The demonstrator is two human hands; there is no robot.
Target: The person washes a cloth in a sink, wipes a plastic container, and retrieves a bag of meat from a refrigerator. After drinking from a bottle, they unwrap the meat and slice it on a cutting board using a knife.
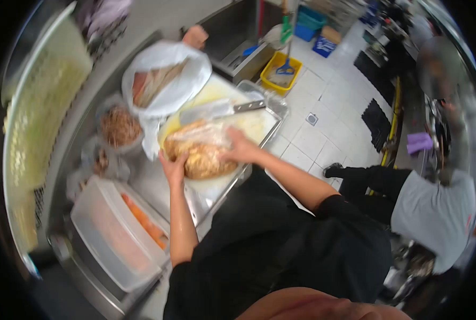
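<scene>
A large yellow-brown lump (208, 154), which looks like a piece of meat with a pale, shiny upper side, lies on the white cutting board (255, 128). My left hand (175, 167) is against its near left side, thumb on top and the other fingers partly hidden. From the right, my right hand (241, 147) presses on it, fingers bent over the edge and slightly blurred. Just beyond the lump, a cleaver (208, 111) with a dark handle rests flat on the board, handle to the right. Another metal blade (194, 205) lies near the board's front edge.
A white bag (192, 61) holding meat and a tub of brown shreds (120, 125) stand behind. At left is a clear bin (115, 229) with orange contents. A sink (232, 32) and yellow bucket (281, 73) are at the back. A person in grey (435, 213) stands at right.
</scene>
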